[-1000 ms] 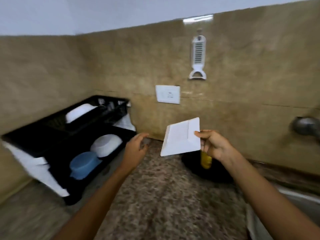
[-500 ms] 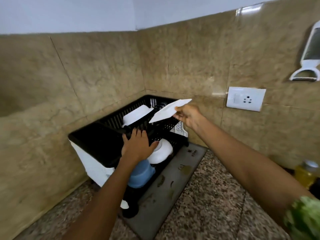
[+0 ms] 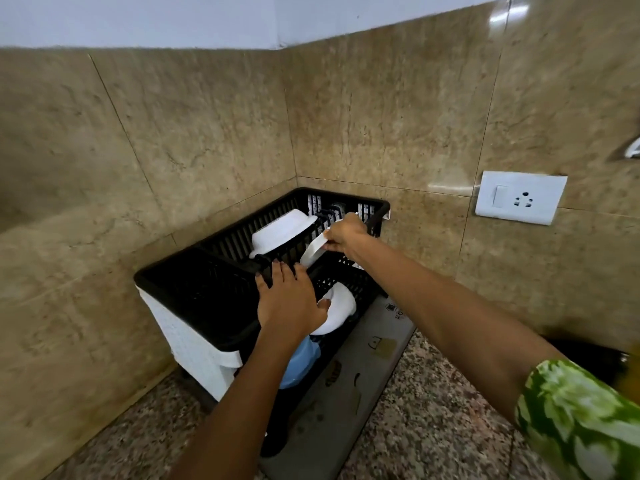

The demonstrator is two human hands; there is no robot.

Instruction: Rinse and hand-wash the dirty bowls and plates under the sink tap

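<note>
A black two-tier dish rack (image 3: 194, 271) with a white side stands in the counter corner. My right hand (image 3: 346, 235) grips a white square plate (image 3: 313, 252) and holds it on edge inside the rack's upper tier. Beside it in that tier leans another white plate (image 3: 280, 232). My left hand (image 3: 289, 301) rests with fingers spread on the upper tier's front rail, holding nothing. Below, in the lower tier, lie a white bowl (image 3: 337, 311) and a blue bowl (image 3: 301, 363), both partly hidden by my left hand and arm.
A grey drip mat (image 3: 363, 375) lies under the rack on the speckled granite counter (image 3: 433, 431). Tiled walls close in behind and to the left. A white switch and socket plate (image 3: 519, 197) sits on the back wall at right.
My right hand has carried the white plate from in front of the sink leftwards and lowered it into the rack's upper tier. My left hand moved onto the rack's front rail.
</note>
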